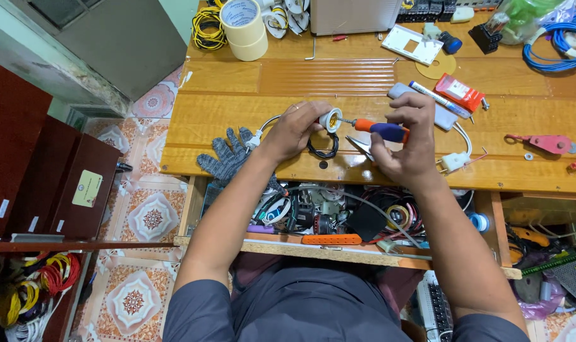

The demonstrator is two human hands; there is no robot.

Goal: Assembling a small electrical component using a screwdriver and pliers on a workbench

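The small white round plastic lamp socket [330, 120], held just above the yellow wooden table [237, 95], looks light, hard and easy to crack, so the left hand [294, 130] pinches its sides while the right hand [405, 136] grips the orange-and-blue screwdriver [380, 128] poking into it.

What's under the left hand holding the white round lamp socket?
Under the left hand and white round lamp socket lies a coiled black wire on the wooden workbench. The palm covers part of the coil.
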